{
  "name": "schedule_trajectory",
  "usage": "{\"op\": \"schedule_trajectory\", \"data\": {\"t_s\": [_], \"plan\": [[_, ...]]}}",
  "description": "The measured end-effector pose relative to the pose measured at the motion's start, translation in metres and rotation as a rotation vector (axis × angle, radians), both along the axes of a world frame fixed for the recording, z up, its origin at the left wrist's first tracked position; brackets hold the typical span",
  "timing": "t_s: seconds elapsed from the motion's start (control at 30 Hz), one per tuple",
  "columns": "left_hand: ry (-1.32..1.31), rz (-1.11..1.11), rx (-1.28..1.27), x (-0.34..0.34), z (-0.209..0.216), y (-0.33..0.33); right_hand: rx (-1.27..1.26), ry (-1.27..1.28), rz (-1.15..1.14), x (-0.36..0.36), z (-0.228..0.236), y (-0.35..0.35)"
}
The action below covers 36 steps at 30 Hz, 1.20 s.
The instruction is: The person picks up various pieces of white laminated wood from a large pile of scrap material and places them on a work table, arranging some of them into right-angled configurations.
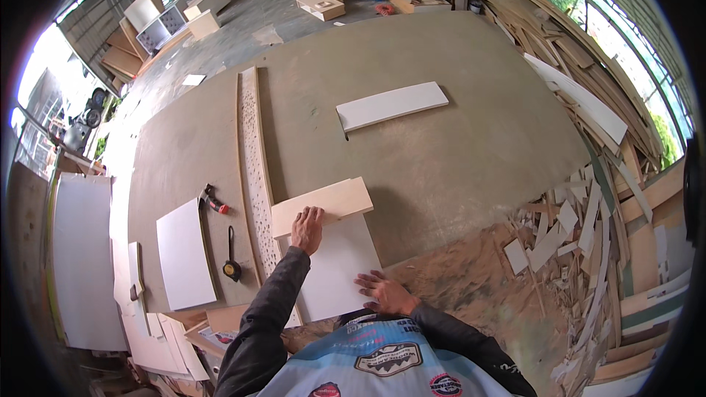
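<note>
My left hand (307,231) grips a pale wooden board (331,202) at its near edge, the fingers bent over its face. This board lies crosswise over the far end of a white panel (334,268). Fingers spread, my right hand (386,292) rests on the panel's right edge near my body. Along the left side of the panel runs a long narrow strip (255,140) with a speckled face. Left of that strip lie a tape measure (232,270) and a tool with a red-and-black handle (214,200).
Another white piece (393,108) lies farther off on the large greenish-grey work surface (456,169). A white panel (185,254) lies at the left. Offcuts (548,235) litter the right side, below stacked boards (581,66). Cabinet parts (320,6) stand on the floor beyond.
</note>
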<state>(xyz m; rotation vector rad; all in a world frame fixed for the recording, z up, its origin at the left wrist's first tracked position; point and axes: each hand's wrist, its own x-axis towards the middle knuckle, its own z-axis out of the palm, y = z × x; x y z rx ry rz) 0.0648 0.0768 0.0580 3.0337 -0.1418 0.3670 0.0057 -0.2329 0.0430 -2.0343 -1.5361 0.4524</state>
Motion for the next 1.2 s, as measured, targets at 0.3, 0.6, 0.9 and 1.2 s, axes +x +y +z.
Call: {"op": "schedule_trajectory", "data": {"t_s": [0.3,0.6,0.9,1.2], "plan": [[0.001,0.122,-0.277,0.014,0.046,-0.028,0.127,0.191,-0.179,0.017,0.005,-0.063],[0.160,0.197,-0.672,0.062,0.033,-0.162,0.258,0.373,-0.908,0.016,0.008,-0.209],[0.079,0.325,-0.677,0.107,-0.017,-0.252,0.362,0.463,-1.085,0.090,0.004,-0.264],[-0.026,0.389,-0.277,0.146,-0.060,-0.296,0.492,0.427,-0.909,0.367,0.019,-0.188]]}}
